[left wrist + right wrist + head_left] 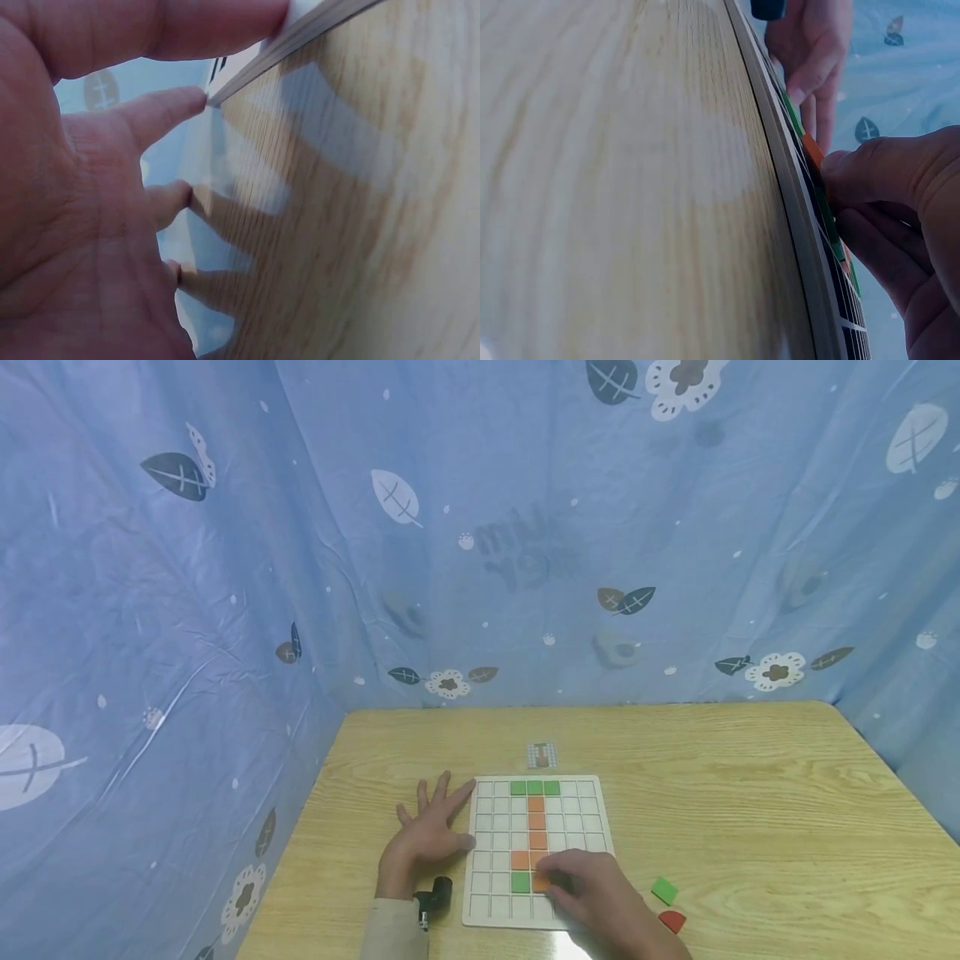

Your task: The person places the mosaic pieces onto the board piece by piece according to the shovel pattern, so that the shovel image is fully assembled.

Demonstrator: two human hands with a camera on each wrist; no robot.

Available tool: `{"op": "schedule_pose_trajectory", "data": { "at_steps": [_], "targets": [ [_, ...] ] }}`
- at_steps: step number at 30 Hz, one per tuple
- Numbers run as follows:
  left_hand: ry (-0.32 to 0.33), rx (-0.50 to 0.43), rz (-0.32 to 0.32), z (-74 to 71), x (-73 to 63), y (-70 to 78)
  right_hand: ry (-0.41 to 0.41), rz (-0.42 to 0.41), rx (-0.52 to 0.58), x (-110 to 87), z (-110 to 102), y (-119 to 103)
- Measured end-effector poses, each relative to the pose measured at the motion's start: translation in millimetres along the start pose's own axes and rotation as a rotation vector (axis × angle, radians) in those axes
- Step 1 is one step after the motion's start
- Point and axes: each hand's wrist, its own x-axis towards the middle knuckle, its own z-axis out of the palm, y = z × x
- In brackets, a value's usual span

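My right hand (592, 889) reaches over the lower part of a white grid board (491, 910). Its thumb and a finger pinch at an orange square tile (541, 883); beside that lies a green tile (521, 882). In the right wrist view the thumb (855, 169) meets the orange tile (812, 148), and a green strip (829, 225) shows by the fingertips. Orange tiles (537, 821) run in a column up to a green row (535, 787). Fingers spread, my left hand (427, 839) touches the board's left edge. My right palm hides some squares.
A small pattern card (542, 756) lies behind the board. Right of it are a loose green tile (664, 891) and a red quarter-circle piece (672, 921). A black device (435, 897) is beside my left wrist. Blue curtains (525, 527) border the wooden table (750, 793).
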Motion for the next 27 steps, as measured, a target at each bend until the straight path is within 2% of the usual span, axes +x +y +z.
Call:
{"op": "schedule_pose_trajectory", "data": {
  "at_steps": [5,15,27],
  "targets": [
    [-0.011,0.012,-0.012,-1.6,-0.2,1.8,-0.014,0.044,-0.019,-0.7,0.5,-2.6],
    [-0.018,0.018,-0.022,-1.4,-0.2,2.5,-0.007,-0.014,-0.076,1.3,0.2,-0.1],
    [-0.022,0.037,-0.023,-2.4,0.4,2.8,-0.001,0.013,-0.047,0.3,1.7,-1.3]
  ]
}}
